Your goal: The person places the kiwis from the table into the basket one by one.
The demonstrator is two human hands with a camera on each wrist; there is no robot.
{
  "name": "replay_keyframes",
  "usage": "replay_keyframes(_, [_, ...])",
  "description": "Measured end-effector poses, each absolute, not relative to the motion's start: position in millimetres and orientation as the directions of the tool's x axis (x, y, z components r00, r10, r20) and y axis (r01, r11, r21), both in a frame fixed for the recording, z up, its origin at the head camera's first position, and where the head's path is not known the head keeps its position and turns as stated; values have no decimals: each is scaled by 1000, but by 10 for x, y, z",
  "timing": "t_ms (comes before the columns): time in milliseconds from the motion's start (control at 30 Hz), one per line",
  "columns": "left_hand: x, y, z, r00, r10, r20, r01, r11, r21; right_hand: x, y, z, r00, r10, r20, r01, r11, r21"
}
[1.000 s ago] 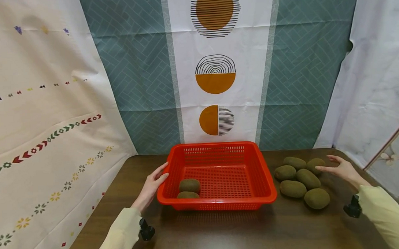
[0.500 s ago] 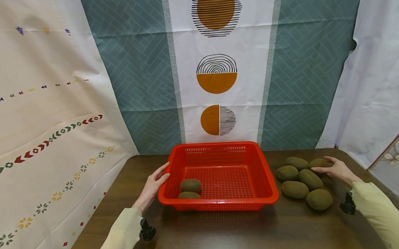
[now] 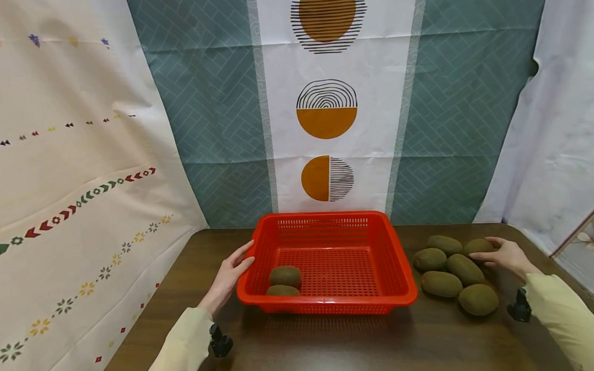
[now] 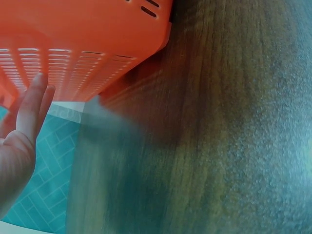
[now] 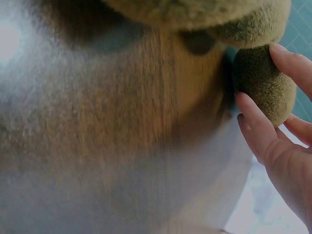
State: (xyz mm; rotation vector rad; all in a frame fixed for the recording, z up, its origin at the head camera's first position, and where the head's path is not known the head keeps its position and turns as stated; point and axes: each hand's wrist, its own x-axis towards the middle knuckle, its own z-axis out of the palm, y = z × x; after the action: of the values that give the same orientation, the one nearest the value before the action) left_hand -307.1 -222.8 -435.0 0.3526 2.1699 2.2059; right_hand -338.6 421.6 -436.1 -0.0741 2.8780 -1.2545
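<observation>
Two kiwis (image 3: 284,280) half-hidden behind basket (image 3: 330,304) rim, left hand (image 3: 230,275) flat against it, right hand (image 3: 506,254) — grip curling round far kiwi (image 5: 263,83)

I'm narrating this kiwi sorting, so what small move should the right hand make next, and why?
Probably close the right hand round the far-right kiwi and lift it. Its fingers already wrap that fruit, while the left hand rests against the red basket, which holds two kiwis.

Left hand (image 3: 227,277) lies flat with straight fingers; right hand (image 3: 507,254) has fingers curled.
</observation>
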Motion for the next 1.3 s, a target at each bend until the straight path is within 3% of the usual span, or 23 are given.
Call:
replay_keyframes(167, [-3077,-2231,-4361,-974,179,140,138,-26,990,-3339,4288,-4301,-999,-39,31,-50,698,-715])
replay_keyframes(333, [-3054,-2234,-4333,-974,187,124,119,-36,992,-3328,4338,-4190,-995,-83,46,-88,630,-772])
replay_keyframes(567, [-2952,-2190,-4157,-970,219,107,97,-56,994,-3352,4268,-3947,-981,-146,128,-194,694,-694])
replay_keyframes(800, [-2969,-2196,-4181,-971,216,104,96,-49,994,-3382,4107,-3752,-968,-229,106,-239,698,-675])
replay_keyframes(967, [-3034,-2226,-4303,-973,194,126,122,-34,992,-3405,3926,-3641,-942,-328,67,-265,608,-749])
replay_keyframes(1200, [-3070,-2230,-4340,-972,178,154,154,-9,988,-3416,3605,-3412,-888,-449,98,-392,629,-671])
replay_keyframes(1300, [-3072,-2227,-4334,-972,183,145,145,-9,989,-3430,3459,-3322,-858,-507,82,-416,592,-690])
